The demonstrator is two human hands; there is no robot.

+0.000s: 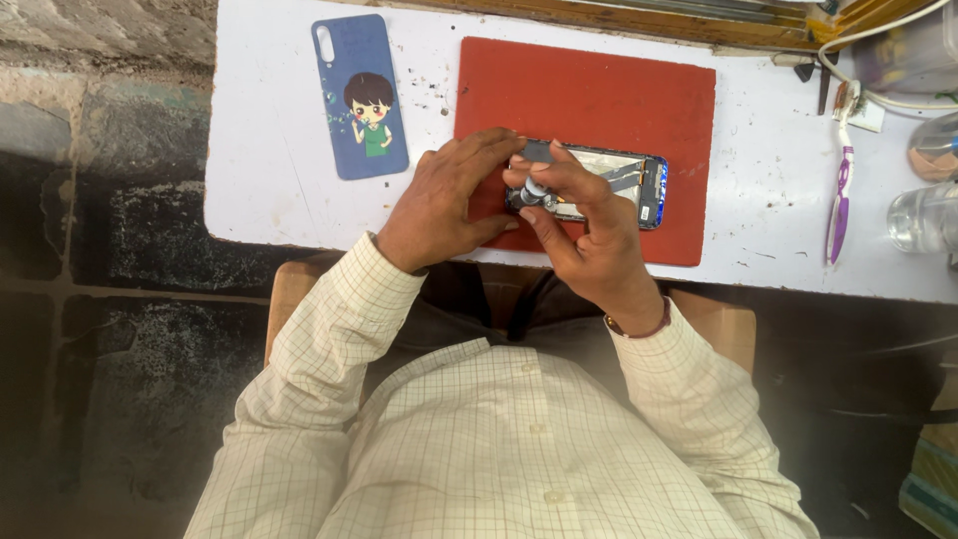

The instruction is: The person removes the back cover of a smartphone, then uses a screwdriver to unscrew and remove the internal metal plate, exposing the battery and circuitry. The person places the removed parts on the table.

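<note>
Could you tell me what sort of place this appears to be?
Probably a small phone repair bench. An opened phone with its insides bare lies on a red work mat; both hands work at it, the right hand holding a small tool, and a removed back cover lies beside.

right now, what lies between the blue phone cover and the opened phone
In the head view, the left hand lies between the blue phone cover and the opened phone, resting over the edge of the red mat.

White table (758,215); red mat (599,90); blue phone cover (361,97); toothbrush (840,195)
</note>
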